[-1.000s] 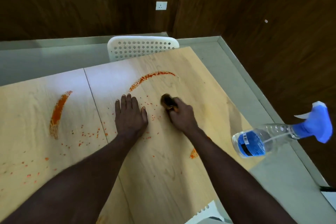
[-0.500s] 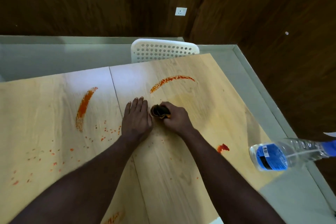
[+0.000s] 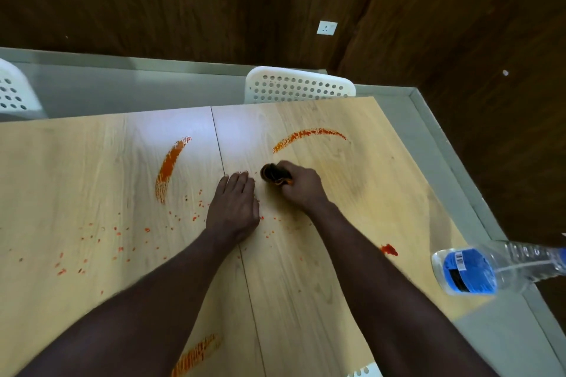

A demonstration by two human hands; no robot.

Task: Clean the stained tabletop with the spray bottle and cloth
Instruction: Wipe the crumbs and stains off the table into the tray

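Observation:
The light wooden tabletop [image 3: 306, 285] carries orange-red smears: one arc [image 3: 170, 167] at the left, another arc [image 3: 307, 135] at the far right, a blot [image 3: 389, 249] near my right forearm and many small specks. My right hand [image 3: 301, 187] grips a bunched dark cloth [image 3: 274, 174] and presses it on the table below the right arc. My left hand [image 3: 234, 206] lies flat on the wood beside it, fingers straight. The clear spray bottle [image 3: 477, 271] with a blue label lies on its side at the table's right edge.
A white perforated chair back [image 3: 298, 86] stands behind the far edge, another chair [image 3: 15, 92] at the far left. Grey floor and a dark wooden wall with a socket [image 3: 327, 28] surround the table. A smear [image 3: 196, 353] marks the near edge.
My right hand has swept the cloth leftwards toward my left hand, then held close to it. The specks under the cloth's path look fewer. My view has shifted.

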